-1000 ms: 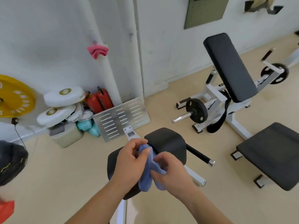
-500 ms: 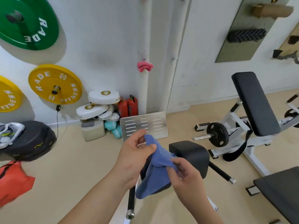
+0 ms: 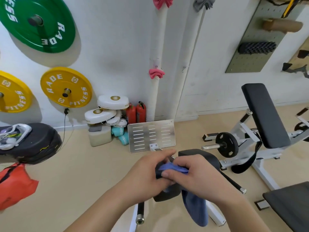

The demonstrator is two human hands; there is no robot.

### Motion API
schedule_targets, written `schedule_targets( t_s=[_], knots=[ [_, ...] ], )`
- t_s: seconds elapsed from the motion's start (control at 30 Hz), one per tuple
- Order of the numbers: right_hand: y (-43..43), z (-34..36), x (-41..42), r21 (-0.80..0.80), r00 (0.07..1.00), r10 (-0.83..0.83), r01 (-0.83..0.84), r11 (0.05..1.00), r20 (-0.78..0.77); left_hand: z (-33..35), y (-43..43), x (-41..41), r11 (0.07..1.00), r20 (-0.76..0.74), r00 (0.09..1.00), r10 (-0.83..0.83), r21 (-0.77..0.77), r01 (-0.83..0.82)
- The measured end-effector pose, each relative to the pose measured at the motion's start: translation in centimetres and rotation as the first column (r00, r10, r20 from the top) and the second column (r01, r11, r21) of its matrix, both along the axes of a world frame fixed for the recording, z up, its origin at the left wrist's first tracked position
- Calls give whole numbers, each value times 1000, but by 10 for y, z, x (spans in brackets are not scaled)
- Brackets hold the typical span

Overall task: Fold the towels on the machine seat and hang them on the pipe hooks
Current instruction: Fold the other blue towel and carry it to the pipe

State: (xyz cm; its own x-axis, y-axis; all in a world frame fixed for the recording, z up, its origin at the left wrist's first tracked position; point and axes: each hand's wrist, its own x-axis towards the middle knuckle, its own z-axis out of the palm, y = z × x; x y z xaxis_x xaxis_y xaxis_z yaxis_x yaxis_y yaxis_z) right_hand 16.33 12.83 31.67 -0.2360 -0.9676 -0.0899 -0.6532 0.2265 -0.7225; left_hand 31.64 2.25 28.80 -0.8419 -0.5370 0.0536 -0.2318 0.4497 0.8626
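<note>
A blue towel [image 3: 195,207] is bunched between both hands, its loose end hanging down below them. My left hand [image 3: 147,174] grips it from the left, my right hand [image 3: 192,176] from the right, close together over the black machine seat [image 3: 205,156]. On the white pipe [image 3: 156,97] against the wall hangs a pink towel [image 3: 156,73] at mid height. A second pink towel [image 3: 161,2] hangs higher on that pipe. A grey towel [image 3: 201,3] hangs at the top of the neighbouring pipe [image 3: 187,64].
Green and yellow weight plates [image 3: 66,87] are mounted on the wall at left. White pads, red extinguishers [image 3: 136,113] and a slotted metal plate [image 3: 151,135] crowd the pipe's foot. A black bench [image 3: 264,114] with a barbell plate stands right; a black bag and orange bag lie left.
The view has tilted up, showing the upper hooks. My hands have closed together, gathering the blue towel into a tighter bunch, and its free end now hangs below my right hand.
</note>
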Motion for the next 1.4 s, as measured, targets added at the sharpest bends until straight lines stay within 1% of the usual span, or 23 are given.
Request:
schedule_targets(
  t_s=[0.07, 0.1, 0.17, 0.23, 0.33, 0.4, 0.43, 0.5, 0.57, 0.63, 0.7, 0.77, 0.83, 0.9, 0.93, 1.0, 1.1, 1.17, 1.23, 1.3, 1.37, 1.4],
  knots=[
    [-3, 7, -11, 48, 998, 36, -33, 998, -59, -3, -6, -7, 997, 33, 998, -52, -58, 54],
    [-4, 11, -19, 82, 997, 46, -40, 996, -70, -6, -9, -12, 996, 31, 998, -52, -66, 54],
    [-5, 15, -43, 156, 997, 47, -36, 987, -66, -12, -14, -25, 998, 9, 1000, -3, -70, 4],
    [-7, 8, -79, 221, 993, 39, -14, 975, -110, -14, -23, -44, 996, -6, 998, 56, -63, -56],
    [-10, -16, -153, 317, 983, 33, 27, 948, -182, -16, -43, -84, 990, 50, 989, 139, -38, -138],
    [-15, -28, -200, 329, 984, 18, 42, 943, -176, -17, -57, -116, 979, 85, 976, 199, -57, -194],
    [-20, -31, -221, 303, 987, -6, 55, 951, -161, -15, -64, -133, 973, 93, 969, 229, -65, -223],
    [-33, -30, -257, 194, 989, -83, 105, 975, -119, -9, -81, -167, 955, 86, 955, 285, -106, -276],
    [-48, -21, -285, 18, 982, -189, 189, 982, -28, 8, -97, -196, 920, 36, 930, 366, -164, -356],
    [-65, -4, -304, -162, 967, -247, 255, 953, 66, 31, -111, -214, 866, -60, 889, 453, -209, -455],
    [-79, 16, -316, -285, 958, -252, 281, 917, 133, 54, -120, -221, 805, -152, 845, 512, -256, -534],
    [-89, 32, -321, -376, 962, -226, 269, 886, 155, 73, -123, -221, 747, -207, 807, 554, -305, -591],
    [-93, 43, -320, -440, 970, -187, 239, 866, 158, 81, -119, -215, 702, -239, 780, 579, -340, -626],
    [-91, 46, -318, -464, 977, -134, 196, 864, 165, 80, -109, -208, 683, -242, 767, 594, -352, -640],
    [-88, 45, -317, -451, 981, -101, 167, 877, 167, 76, -103, -204, 682, -237, 765, 599, -351, -642],
    [-80, 37, -315, -373, 989, -28, 82, 924, 147, 63, -90, -194, 687, -203, 762, 615, -337, -644],
    [-69, 8, -318, -184, 997, 63, -52, 982, 50, 32, -68, -173, 718, -68, 769, 635, -316, -621],
    [-59, -20, -321, -33, 994, 112, -112, 993, -12, 4, -52, -156, 748, 29, 783, 621, -321, -581],
    [-47, -49, -323, 115, 984, 175, -169, 979, -41, -28, -34, -140, 777, 111, 789, 604, -303, -552],
    [-31, -78, -324, 236, 968, 251, -243, 941, -5, -62, -14, -125, 791, 181, 775, 605, -242, -562],
    [-14, -106, -322, 332, 957, 291, -274, 903, -2, -96, 6, -112, 783, 256, 741, 621, -158, -602],
    [-7, -116, -320, 355, 953, 302, -277, 893, -15, -113, 15, -106, 770, 294, 719, 630, -115, -628]
  ],
)
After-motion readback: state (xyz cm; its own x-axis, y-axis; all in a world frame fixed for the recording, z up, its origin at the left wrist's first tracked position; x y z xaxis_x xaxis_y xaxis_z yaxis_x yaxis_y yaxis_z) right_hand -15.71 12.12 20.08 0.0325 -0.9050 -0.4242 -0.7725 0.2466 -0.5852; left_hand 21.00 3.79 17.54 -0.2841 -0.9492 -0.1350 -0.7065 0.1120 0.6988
